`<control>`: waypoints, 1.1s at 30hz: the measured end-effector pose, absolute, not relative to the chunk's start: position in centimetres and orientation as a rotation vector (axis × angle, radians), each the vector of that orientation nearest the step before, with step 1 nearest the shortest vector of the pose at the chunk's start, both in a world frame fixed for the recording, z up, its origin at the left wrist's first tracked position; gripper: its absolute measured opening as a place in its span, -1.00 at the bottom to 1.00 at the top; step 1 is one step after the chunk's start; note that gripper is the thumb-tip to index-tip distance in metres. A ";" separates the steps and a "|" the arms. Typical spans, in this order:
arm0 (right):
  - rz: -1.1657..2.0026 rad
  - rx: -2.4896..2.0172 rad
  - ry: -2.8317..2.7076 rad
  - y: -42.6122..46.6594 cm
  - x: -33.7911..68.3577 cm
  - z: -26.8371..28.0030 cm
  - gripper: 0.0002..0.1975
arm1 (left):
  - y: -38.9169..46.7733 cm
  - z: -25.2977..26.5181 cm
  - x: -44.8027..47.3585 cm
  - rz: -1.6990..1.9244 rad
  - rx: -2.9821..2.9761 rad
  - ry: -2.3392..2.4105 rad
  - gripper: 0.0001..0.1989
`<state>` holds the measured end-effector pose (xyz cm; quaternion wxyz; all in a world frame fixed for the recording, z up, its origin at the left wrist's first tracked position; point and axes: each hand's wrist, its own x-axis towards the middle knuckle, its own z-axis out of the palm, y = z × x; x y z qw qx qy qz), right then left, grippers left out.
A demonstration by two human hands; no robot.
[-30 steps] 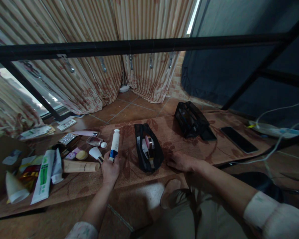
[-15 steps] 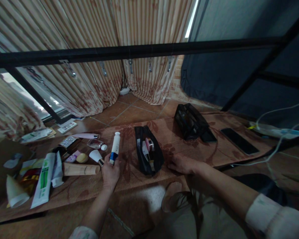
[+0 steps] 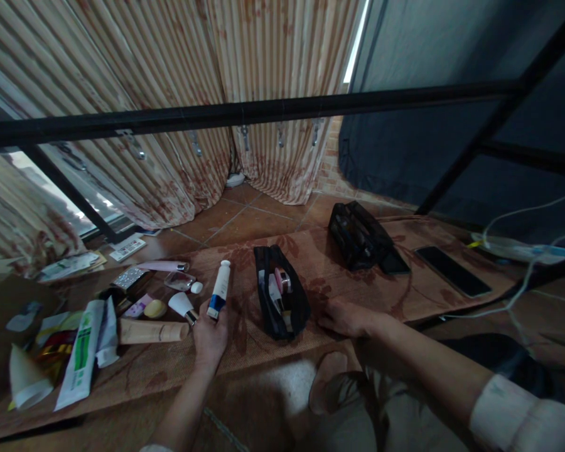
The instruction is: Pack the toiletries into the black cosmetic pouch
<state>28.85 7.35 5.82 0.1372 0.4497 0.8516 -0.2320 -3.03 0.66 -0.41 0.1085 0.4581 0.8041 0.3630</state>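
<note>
My left hand (image 3: 210,339) is closed around the lower end of a white tube with a blue band (image 3: 220,289), which points away from me. Just left of that hand lies a white-headed makeup brush (image 3: 183,306), close to a beige tube (image 3: 153,331). To its right stands an unzipped black mesh pouch (image 3: 283,314) with a pink-lidded jar (image 3: 283,281) and other small items inside. My right hand (image 3: 343,317) rests on the cloth beside the pouch, apart from it. Its fingers are loosely bent and hold nothing I can see; some fingertips are in shadow.
Further left lie a green-and-white tube (image 3: 81,355), a yellow egg-shaped item (image 3: 155,308) and a sparkly case (image 3: 130,278). A second black pouch (image 3: 353,238) and a phone (image 3: 452,270) are on the right. A dark metal bar (image 3: 263,112) crosses above, before curtains (image 3: 169,63).
The whole view has shifted slightly, so the table sits a little lower. The tube in my left hand leans slightly more to the right. My right hand stays beside the pouch.
</note>
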 end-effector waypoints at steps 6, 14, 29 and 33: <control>-0.663 1.325 2.467 7.3 28.9 5.5 -0.68 | 0.8 -0.5 -2.9 1.177 1.350 2.269 -0.59; -0.675 1.298 2.468 7.5 29.0 5.3 -0.68 | 0.8 -0.8 -3.0 1.224 1.322 2.188 -0.56; -0.673 1.282 2.481 7.4 28.9 5.7 -0.68 | 0.4 0.1 -1.8 1.300 1.338 2.112 -0.53; -0.657 1.279 2.473 7.4 28.9 5.6 -0.70 | 0.2 -0.2 -2.0 1.273 1.400 2.195 -0.60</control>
